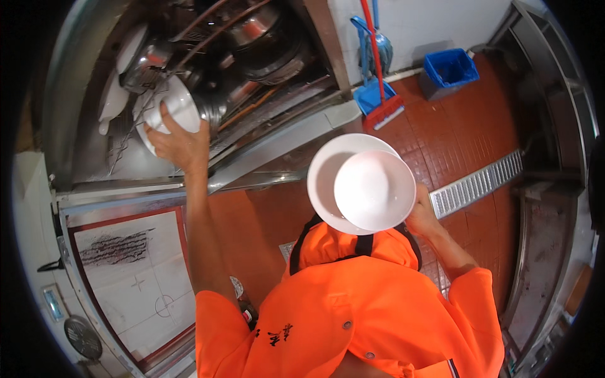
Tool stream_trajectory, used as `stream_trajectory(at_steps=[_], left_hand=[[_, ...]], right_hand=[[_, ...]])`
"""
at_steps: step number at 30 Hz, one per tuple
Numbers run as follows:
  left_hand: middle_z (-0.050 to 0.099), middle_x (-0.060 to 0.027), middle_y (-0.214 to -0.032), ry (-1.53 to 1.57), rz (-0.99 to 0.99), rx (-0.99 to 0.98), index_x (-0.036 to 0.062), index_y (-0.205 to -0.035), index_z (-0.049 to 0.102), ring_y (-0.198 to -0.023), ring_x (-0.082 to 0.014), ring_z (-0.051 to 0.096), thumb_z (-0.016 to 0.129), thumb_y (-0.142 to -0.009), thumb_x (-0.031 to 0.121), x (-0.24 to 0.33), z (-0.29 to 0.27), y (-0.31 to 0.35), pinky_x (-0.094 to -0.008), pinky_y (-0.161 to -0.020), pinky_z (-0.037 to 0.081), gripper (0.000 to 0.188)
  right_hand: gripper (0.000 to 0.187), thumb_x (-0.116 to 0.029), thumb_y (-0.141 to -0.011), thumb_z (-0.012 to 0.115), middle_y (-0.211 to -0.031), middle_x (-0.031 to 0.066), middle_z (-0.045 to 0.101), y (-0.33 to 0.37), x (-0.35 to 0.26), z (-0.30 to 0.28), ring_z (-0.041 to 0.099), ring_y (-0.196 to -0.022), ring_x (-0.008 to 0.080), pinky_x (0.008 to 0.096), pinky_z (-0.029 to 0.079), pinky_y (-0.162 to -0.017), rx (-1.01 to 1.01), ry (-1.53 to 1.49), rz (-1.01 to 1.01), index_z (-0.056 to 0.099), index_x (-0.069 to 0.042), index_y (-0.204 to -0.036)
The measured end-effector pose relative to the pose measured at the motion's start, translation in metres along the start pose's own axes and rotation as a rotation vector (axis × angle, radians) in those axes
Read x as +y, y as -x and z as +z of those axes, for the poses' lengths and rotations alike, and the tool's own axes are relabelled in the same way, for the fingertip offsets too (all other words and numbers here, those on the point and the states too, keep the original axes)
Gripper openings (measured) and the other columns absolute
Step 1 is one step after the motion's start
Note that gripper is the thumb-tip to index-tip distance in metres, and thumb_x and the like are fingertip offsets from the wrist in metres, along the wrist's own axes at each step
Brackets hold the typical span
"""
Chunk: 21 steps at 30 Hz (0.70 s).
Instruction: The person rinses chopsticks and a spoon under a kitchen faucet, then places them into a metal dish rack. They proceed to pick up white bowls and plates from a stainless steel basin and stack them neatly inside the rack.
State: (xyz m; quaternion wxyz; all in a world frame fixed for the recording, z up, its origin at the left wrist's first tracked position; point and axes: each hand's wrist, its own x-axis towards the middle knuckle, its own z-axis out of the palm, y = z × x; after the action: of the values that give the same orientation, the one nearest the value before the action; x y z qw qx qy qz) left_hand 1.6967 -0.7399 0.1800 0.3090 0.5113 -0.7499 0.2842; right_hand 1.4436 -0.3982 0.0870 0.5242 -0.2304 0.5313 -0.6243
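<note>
My left hand (181,146) reaches into a metal cabinet at the upper left. Its fingers are closed on a white bowl (179,101) that leans against thin wire rods. Further left, a white soup spoon (115,104) and a steel pot (148,66) lie close to that bowl. In front of my body, my right hand (423,214) grips white bowls by their right side. The smaller bowl (375,189) sits inside the larger bowl (321,170). Most of the right fingers are hidden behind the rims.
Steel pots (268,38) crowd the cabinet behind its metal front edge (283,143). On the red tiled floor stand a blue bin (450,68), a red broom (384,113) and a blue dustpan (372,96). A metal drain grate (476,186) crosses the floor at right, near metal shelving (548,82).
</note>
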Motion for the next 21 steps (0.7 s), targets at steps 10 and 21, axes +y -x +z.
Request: stream_trajectory(at_steps=[10,21], left_hand=[[0.036,-0.0357,-0.123,0.061,0.061,0.082,0.0079,-0.132,0.042,-0.12,-0.048,0.032,0.073,-0.058,0.032,-0.022,-0.004,-0.011,-0.0549,-0.09,0.033,0.084],[0.043,-0.0347,-0.117,0.179,0.175,0.103,0.0,-0.127,0.048,-0.113,-0.0487,0.041,0.074,-0.06,0.025,-0.044,-0.01,-0.018,-0.0513,-0.094,0.036,0.076]], right_hand=[[0.024,-0.002,-0.084,0.054,-0.095,0.0065,0.066,-0.001,0.0,0.006,0.061,-0.082,0.0102,0.0234,0.05,-0.068,-0.071,-0.018,0.054,0.06,0.006,-0.106],[0.035,-0.007,-0.089,0.055,-0.107,0.0053,0.063,-0.005,-0.002,0.007,0.058,-0.094,0.0098,0.0233,0.048,-0.079,-0.149,-0.045,0.104,0.053,0.004,-0.122]])
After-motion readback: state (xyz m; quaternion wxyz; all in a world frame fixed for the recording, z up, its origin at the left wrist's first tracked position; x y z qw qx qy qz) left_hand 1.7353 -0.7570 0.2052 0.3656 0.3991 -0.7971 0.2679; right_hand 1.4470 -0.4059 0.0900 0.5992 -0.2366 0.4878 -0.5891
